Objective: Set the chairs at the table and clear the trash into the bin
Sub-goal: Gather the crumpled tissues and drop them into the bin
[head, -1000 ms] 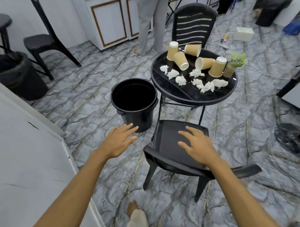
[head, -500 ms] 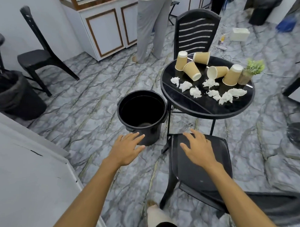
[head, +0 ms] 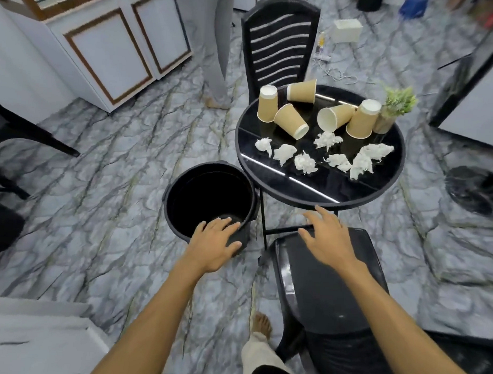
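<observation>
Near the table: both hands empty, fingers spread.
Left hand (head: pixel 214 246): above the bin (head: pixel 208 199) rim.
Right hand (head: pixel 326 238): over the near chair (head: pixel 331 296) seat.
Trash: paper cups (head: pixel 291 121), crumpled tissues (head: pixel 305 162) on the table (head: pixel 318 186) (none binned).
Risk: a hasty reach could knock cups floorward.

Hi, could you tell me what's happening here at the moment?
A person is tidying a small round table. Both hands are open and empty: the left hand hovers over the near rim of the black bin, and the right hand reaches over the near chair towards the table. Five paper cups and seven crumpled tissues lie on the table, none yet binned. A second chair stands at the far side.
</observation>
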